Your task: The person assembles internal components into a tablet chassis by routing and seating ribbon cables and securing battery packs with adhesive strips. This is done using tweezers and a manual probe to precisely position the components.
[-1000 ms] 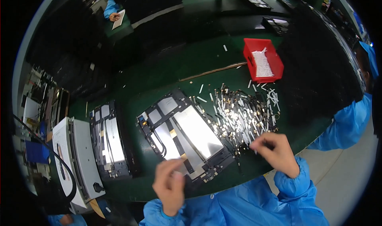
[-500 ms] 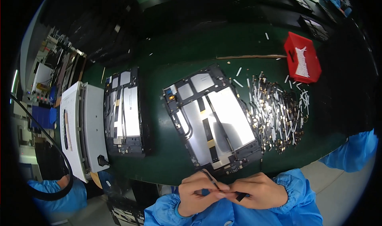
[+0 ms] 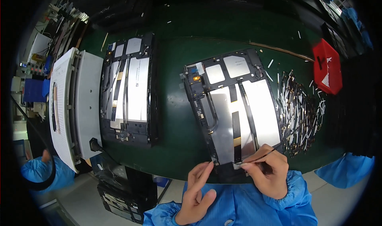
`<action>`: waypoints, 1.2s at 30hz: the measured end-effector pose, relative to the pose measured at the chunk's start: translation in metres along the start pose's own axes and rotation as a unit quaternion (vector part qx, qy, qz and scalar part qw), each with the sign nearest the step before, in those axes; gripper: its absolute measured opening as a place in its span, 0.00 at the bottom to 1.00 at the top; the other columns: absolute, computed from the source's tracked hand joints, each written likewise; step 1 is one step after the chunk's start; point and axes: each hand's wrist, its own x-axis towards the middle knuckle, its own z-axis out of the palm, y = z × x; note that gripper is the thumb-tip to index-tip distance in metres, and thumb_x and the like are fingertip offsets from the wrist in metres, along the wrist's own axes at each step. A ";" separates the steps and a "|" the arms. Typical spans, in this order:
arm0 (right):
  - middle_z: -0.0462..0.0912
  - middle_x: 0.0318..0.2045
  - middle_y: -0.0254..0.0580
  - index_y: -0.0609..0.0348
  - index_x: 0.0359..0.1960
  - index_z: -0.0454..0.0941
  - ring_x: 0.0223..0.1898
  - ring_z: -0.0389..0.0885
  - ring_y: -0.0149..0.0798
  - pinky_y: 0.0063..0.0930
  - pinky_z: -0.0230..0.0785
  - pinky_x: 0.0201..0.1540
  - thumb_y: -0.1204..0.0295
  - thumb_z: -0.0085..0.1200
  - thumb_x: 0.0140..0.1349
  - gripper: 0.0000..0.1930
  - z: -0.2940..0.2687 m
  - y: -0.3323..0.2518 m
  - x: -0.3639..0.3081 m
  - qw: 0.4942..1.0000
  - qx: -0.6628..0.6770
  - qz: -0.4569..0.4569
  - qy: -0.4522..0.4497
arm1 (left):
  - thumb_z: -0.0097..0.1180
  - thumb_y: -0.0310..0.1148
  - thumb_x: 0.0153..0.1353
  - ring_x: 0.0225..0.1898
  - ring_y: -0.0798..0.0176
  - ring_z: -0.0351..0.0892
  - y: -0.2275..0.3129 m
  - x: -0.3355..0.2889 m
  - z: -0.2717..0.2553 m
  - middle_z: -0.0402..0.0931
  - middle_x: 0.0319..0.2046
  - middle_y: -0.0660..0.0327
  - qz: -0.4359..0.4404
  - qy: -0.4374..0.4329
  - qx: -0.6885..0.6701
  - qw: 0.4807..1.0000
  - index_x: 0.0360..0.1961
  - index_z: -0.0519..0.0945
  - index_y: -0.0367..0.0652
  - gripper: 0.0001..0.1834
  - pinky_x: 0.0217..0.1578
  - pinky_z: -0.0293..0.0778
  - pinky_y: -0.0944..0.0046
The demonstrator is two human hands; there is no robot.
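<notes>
An opened tablet-like device (image 3: 223, 118), with silver panels and a black frame, lies slightly tilted on the green table before me. My right hand (image 3: 271, 172) is at its near edge, thumb and forefinger pinched on a thin dark strip (image 3: 260, 157), perhaps a cable or slim tool; I cannot tell which. By those fingertips is a small silvery piece (image 3: 237, 166). My left hand (image 3: 197, 194) is open, thumb apart, its fingertips at the device's near left corner; whether they touch is unclear.
A second opened device (image 3: 127, 90) lies left, beside a grey-white box (image 3: 89, 102) with a paper sheet and pens on it. Right of my device is a heap of small strip-like parts (image 3: 296, 114). A red bin (image 3: 328, 66) stands beyond it. A co-worker's blue sleeve (image 3: 346, 170) shows at right.
My hands have come apart from their pinch together near my body. The right moved forward and right onto the device's near edge with the strip; the left opened at its corner. The view has shifted.
</notes>
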 end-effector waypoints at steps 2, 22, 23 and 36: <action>0.78 0.24 0.43 0.67 0.29 0.79 0.22 0.76 0.35 0.23 0.69 0.25 0.82 0.62 0.46 0.07 0.001 -0.001 0.002 0.999 -0.032 0.003 -0.013 | 0.35 0.55 0.65 0.62 0.52 0.54 -0.001 0.001 -0.004 0.50 0.63 0.49 0.005 -0.025 0.033 0.999 0.56 0.67 0.31 0.35 0.60 0.52 0.58; 0.71 0.30 0.47 0.68 0.32 0.75 0.29 0.76 0.47 0.33 0.71 0.30 0.82 0.58 0.45 0.10 0.019 -0.011 0.022 0.980 -0.168 0.020 -0.103 | 0.64 0.20 0.46 0.29 0.67 0.73 -0.037 0.059 -0.006 0.73 0.27 0.58 0.116 0.126 -0.039 0.984 0.30 0.74 0.36 0.11 0.31 0.68 0.71; 0.71 0.30 0.47 0.68 0.32 0.75 0.30 0.76 0.47 0.33 0.71 0.31 0.81 0.58 0.45 0.10 0.019 -0.010 0.022 0.979 -0.168 0.013 -0.117 | 0.64 0.20 0.46 0.29 0.67 0.73 -0.038 0.059 -0.006 0.73 0.27 0.58 0.115 0.122 -0.039 0.985 0.30 0.74 0.36 0.11 0.31 0.68 0.71; 0.68 0.31 0.45 0.68 0.32 0.74 0.33 0.75 0.47 0.34 0.70 0.34 0.81 0.58 0.46 0.11 0.015 -0.014 0.025 0.972 -0.159 0.014 -0.173 | 0.59 0.19 0.49 0.31 0.65 0.73 -0.046 0.055 -0.007 0.74 0.29 0.55 0.131 0.141 -0.046 0.980 0.31 0.74 0.35 0.08 0.34 0.68 0.70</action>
